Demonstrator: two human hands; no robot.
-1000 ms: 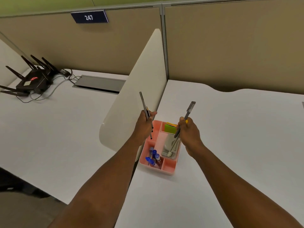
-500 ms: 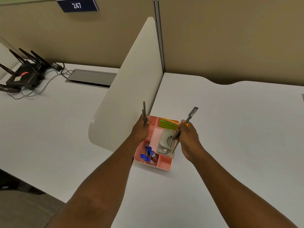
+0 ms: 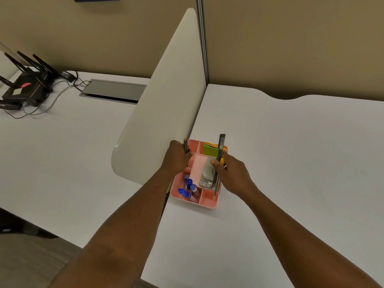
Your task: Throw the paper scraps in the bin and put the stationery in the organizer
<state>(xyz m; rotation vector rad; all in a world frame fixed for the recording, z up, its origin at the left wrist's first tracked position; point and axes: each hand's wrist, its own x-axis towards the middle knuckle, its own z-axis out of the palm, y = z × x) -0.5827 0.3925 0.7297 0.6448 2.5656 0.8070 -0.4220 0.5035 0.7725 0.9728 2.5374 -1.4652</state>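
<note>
Over the organizer: both hands hang above the pink organizer (image 3: 194, 202), which stands on the white surface (image 3: 291, 163) just beside the end of the cream divider panel (image 3: 166, 100)
Left hand: the left hand (image 3: 176, 157) is clenched round a thin bundle of pencils (image 3: 185, 145); they stand nearly upright, tops above the fist, lower ends hidden by the hand; directly over the far-left compartment
Right hand: the right hand (image 3: 230, 173) pinches a dark grey utility knife (image 3: 219, 159) with a yellow slider; long axis close to vertical, top leaning slightly away; lower tip already down at the near-right corner compartment; whether it touches the bottom I cannot tell
Already stowed: blue-capped markers (image 3: 190, 188) in the near-left compartment; a grey hole punch (image 3: 206, 175) in the middle; green and yellow sticky notes (image 3: 211, 149) at the far right
Deciding relation: each tool is upright over its own slot, so the likely move is straight down and release; the right hand's tool is nearer home
Risk: the knife passes just beside the hole punch and could catch on it
Paper scraps, bin: neither in view
</note>
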